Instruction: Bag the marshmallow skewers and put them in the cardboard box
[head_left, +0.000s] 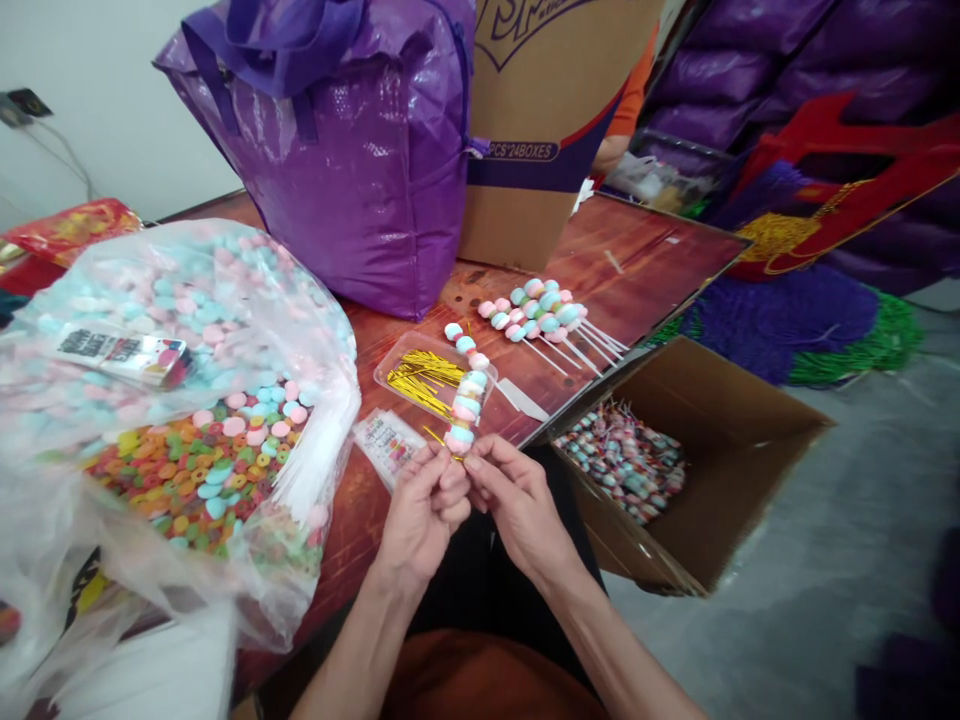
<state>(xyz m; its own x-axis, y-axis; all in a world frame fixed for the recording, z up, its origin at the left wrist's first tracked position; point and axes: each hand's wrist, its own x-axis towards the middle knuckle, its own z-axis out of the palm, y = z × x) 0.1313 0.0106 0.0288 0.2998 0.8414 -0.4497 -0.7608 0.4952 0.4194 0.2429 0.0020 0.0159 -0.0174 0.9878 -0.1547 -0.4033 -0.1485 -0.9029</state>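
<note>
My left hand (427,505) and my right hand (517,500) meet at the table's front edge, fingers pinched at the base of a candy skewer (468,400). Pink, blue and white pieces are stacked on it, pointing away from me. A gold tie shows at its lower end, between my fingertips. Just beyond lies a clear tray (382,378) of gold twist ties (424,380). Printed cards (386,440) rest left of the skewer. Several finished-looking candy skewers (536,310) with white sticks lie farther back on the table.
A large plastic bag (300,290) of pink, blue and ring-shaped candies covers the left. A purple bag (352,170) and printed carton (517,220) stand behind. At right, an open cardboard box (720,470) holds many skewers (622,460). Another person's arm (615,145) shows behind the carton.
</note>
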